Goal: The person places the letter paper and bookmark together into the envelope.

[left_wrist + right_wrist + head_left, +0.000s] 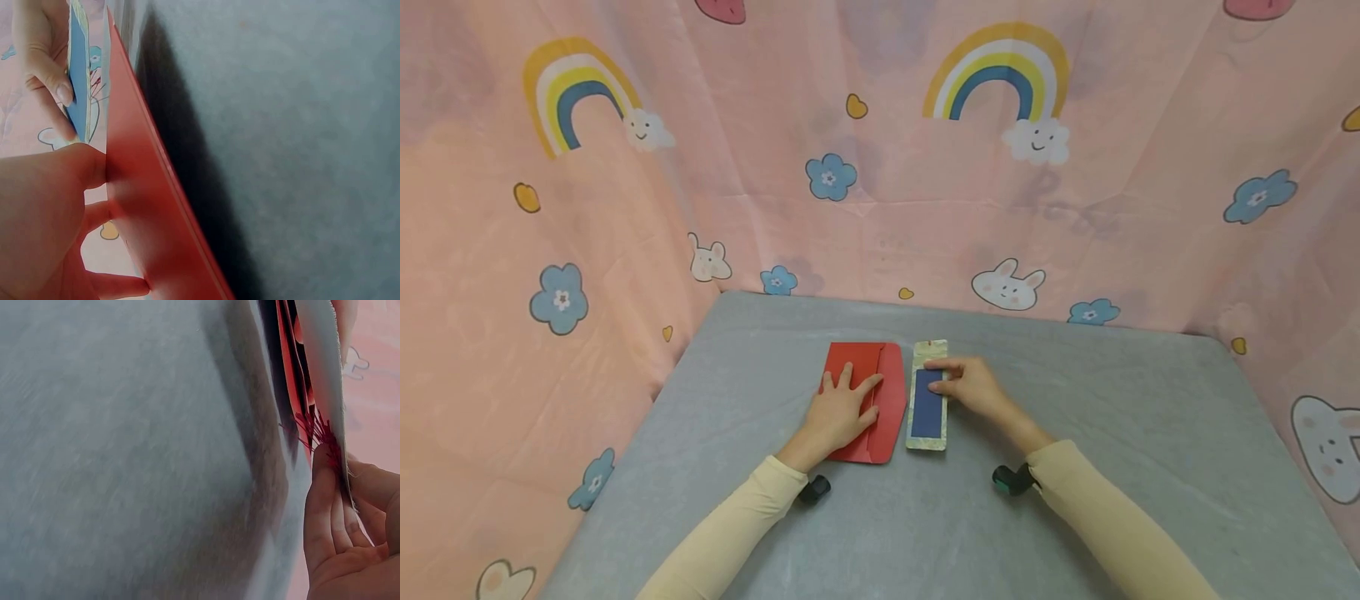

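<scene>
A red envelope (891, 417), its flap folded out to the right, is at the middle of the grey table. My left hand (837, 414) rests on it with fingers spread and fairly straight. Just right of the envelope is a bookmark (928, 423) with a blue panel and a pale patterned border. My right hand (976, 388) pinches it near its upper right edge, the thumb on the blue face and other fingers behind. In the right wrist view, a dark red tassel (325, 434) shows by those fingers, beside the bookmark's pale back (322, 362).
A grey cloth covers the table (1112, 417). Pink printed curtain (880, 233) hangs behind it and along both sides. Small black wrist cameras (1013, 479) sit at both cuffs.
</scene>
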Available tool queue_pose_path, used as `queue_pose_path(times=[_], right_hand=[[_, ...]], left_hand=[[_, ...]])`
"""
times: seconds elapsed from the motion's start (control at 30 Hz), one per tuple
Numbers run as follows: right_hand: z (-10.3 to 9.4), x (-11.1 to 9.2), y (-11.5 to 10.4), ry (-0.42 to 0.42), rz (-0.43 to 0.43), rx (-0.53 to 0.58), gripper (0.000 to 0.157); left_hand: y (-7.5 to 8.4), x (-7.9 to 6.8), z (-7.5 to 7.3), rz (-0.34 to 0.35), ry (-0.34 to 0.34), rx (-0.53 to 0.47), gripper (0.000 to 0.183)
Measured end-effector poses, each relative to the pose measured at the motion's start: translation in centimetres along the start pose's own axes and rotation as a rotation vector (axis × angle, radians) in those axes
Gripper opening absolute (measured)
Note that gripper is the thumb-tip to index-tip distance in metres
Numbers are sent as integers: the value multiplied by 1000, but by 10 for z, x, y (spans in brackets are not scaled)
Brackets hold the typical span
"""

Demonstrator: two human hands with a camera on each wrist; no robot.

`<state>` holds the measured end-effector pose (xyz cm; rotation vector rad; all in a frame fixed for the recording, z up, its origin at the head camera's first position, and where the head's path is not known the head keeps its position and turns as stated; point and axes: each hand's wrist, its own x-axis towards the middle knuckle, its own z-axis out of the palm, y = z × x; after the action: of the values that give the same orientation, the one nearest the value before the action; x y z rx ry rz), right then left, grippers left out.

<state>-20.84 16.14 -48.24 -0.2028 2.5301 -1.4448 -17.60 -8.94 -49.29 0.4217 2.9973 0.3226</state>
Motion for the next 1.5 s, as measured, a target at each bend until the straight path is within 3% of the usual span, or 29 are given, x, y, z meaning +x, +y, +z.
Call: queue_pose_path(times=[0.73,1.5], right_hand=[[26,12,-17,-48,0,32,38],[40,21,-21,-59,-5,-21,37]], left_hand=[[1,1,0,-11,-20,13,59],[1,1,-2,-11,-21,17,59]])
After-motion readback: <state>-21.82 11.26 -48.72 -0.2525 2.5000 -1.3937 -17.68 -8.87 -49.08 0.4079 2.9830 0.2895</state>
